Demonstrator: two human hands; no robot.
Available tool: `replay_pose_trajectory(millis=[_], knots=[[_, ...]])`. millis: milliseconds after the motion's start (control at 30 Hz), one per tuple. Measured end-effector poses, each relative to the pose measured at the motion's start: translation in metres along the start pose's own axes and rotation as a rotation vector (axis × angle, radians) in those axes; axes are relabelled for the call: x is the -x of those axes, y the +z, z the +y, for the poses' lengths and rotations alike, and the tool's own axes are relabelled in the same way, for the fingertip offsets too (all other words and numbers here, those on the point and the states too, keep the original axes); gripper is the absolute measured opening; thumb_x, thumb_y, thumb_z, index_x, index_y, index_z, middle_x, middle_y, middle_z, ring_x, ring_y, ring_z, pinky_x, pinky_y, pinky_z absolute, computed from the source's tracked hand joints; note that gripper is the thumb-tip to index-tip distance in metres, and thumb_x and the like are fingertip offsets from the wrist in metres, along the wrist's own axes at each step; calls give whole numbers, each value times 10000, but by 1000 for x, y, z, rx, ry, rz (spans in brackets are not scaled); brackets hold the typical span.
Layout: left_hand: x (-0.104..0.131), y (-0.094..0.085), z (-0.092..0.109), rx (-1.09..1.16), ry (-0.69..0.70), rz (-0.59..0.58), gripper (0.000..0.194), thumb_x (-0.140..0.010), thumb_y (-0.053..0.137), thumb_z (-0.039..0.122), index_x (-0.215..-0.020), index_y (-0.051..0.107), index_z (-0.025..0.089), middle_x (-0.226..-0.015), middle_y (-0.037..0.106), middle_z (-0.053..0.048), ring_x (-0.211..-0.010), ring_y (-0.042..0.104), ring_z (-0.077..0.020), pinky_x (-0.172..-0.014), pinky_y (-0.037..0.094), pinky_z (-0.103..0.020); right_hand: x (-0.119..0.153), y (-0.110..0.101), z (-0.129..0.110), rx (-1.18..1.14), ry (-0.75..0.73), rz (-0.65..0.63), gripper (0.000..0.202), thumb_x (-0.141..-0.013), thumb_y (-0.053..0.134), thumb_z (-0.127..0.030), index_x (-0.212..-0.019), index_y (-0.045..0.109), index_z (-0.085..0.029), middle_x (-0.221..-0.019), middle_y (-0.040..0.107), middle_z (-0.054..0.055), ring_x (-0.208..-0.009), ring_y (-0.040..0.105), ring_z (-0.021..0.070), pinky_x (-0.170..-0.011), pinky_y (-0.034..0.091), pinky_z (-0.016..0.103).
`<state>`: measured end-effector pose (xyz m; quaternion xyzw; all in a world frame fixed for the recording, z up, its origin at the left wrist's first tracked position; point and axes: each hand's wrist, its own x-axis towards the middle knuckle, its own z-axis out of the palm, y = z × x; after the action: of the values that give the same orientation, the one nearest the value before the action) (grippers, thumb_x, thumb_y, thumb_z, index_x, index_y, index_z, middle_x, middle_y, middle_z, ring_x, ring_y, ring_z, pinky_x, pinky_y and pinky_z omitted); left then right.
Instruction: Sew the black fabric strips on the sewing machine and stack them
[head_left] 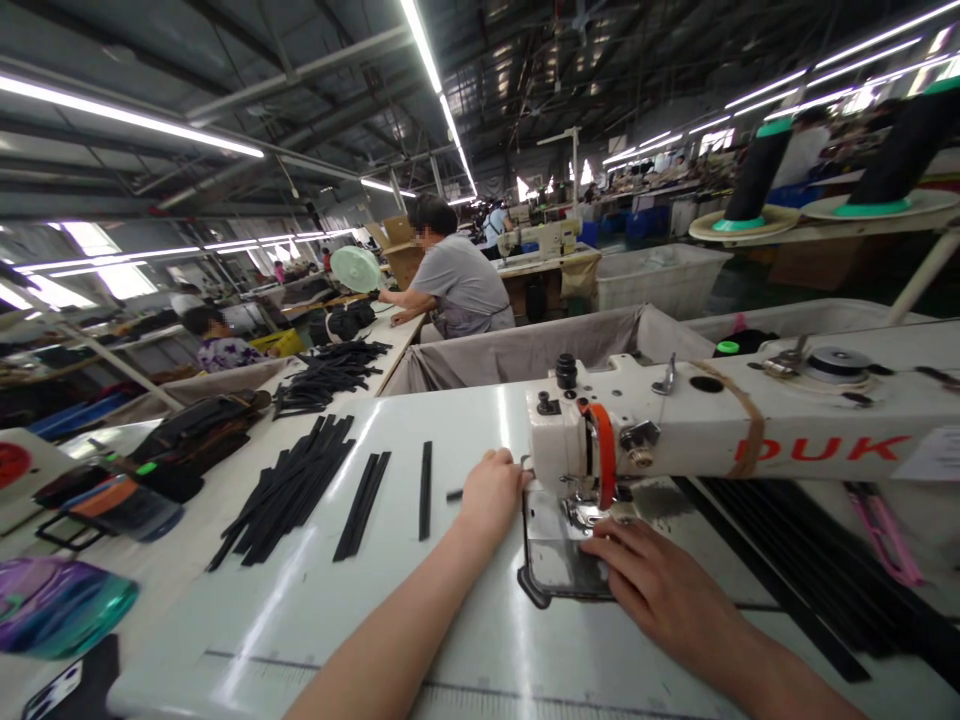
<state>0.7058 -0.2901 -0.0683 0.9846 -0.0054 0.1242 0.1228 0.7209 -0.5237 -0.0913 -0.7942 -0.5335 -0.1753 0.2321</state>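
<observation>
A white sewing machine point(675, 420) with an orange guard stands at the right of the pale table point(262, 620). My left hand point(491, 490) is beside the machine's head, left of the needle area, its fingers curled; a short end of black strip point(454, 495) shows at its left. My right hand point(645, 570) rests at the metal plate point(562, 565) in front of the presser foot, fingers bent together. What either hand grips is too small or hidden to tell. Black strips point(300, 485) lie piled on the left, with several more point(426, 490) set out nearer the left hand.
Long black strips point(795, 560) and pink snips point(885, 530) lie beneath the machine arm. Bottles point(67, 605) and a phone point(71, 685) are at the left edge. Black thread cones point(757, 175) stand upper right. A person in grey point(465, 280) sits beyond a cloth-lined bin point(525, 350).
</observation>
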Motion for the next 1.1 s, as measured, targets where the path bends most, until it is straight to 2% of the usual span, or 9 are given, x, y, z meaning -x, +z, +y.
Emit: replay_pose_trajectory(millis=[67, 133, 267, 367, 467, 633, 733, 867, 1100], knots=[[19, 2, 16, 17, -18, -24, 265, -957, 502, 211, -790, 698, 153, -846, 641, -84, -772, 633, -225, -733, 545, -349, -1, -2, -3, -60, -12, -58, 336, -885, 538, -141, -1198, 641, -211, -1202, 661, 106, -1078, 638, 247, -915, 549, 403], [39, 5, 31, 110, -1, -48, 250, -965, 471, 182, -844, 688, 163, -864, 620, -64, -741, 614, -191, -698, 534, -306, -2, -4, -6, -135, -31, -140, 390, -858, 631, -203, -1248, 627, -213, -1269, 630, 108, -1145, 610, 253, -955, 530, 390], [59, 3, 40, 289, 52, 12, 150, -921, 568, 159, -876, 709, 183, -995, 642, -74, -944, 603, -219, -845, 526, -354, -2, -13, -11, -227, -11, -274, 455, -795, 733, -295, -1232, 644, -205, -1298, 607, 123, -1180, 589, 272, -977, 514, 394], [60, 2, 34, 422, 143, 19, 126, -892, 623, 142, -937, 725, 200, -1198, 659, -71, -1146, 573, -247, -1001, 479, -413, -3, -19, -13, -264, 4, -333, 477, -752, 777, -346, -1198, 661, -222, -1296, 604, 119, -1174, 588, 284, -962, 518, 406], [61, 6, 33, 486, 155, 18, 170, -888, 623, 119, -1009, 716, 194, -1256, 663, -69, -1220, 561, -247, -1066, 450, -427, -4, -23, -13, -284, 31, -360, 510, -712, 809, -414, -1164, 671, -223, -1270, 613, 117, -1163, 590, 291, -951, 522, 413], [63, 16, 42, 447, 102, 81, 200, -901, 602, 122, -1069, 690, 185, -1261, 665, -73, -1219, 571, -254, -1066, 468, -448, -3, -25, -9, -257, 67, -354, 501, -709, 794, -358, -1176, 666, -231, -1286, 610, 114, -1195, 573, 294, -987, 499, 427], [62, 17, 45, 429, 93, 106, 187, -912, 585, 130, -1061, 683, 186, -1237, 672, -74, -1200, 582, -259, -1063, 474, -465, -2, -27, -10, -237, 74, -348, 579, -671, 808, -400, -1204, 658, -233, -1302, 607, 119, -1188, 579, 314, -975, 509, 440], [62, 17, 45, 411, 100, 108, 188, -895, 614, 124, -1067, 677, 162, -1244, 670, -87, -1209, 581, -274, -1073, 468, -473, -3, -31, -15, -219, 80, -386, 710, -589, 846, -488, -1211, 655, -203, -1291, 607, 141, -1121, 612, 330, -925, 538, 444], [58, 15, 44, 400, 114, 81, 113, -897, 619, 142, -978, 690, 174, -1209, 686, -79, -1185, 597, -270, -1059, 481, -454, -4, -30, -18, -188, 54, -368, 675, -602, 836, -435, -1197, 659, -173, -1246, 630, 153, -1095, 623, 324, -912, 544, 435]])
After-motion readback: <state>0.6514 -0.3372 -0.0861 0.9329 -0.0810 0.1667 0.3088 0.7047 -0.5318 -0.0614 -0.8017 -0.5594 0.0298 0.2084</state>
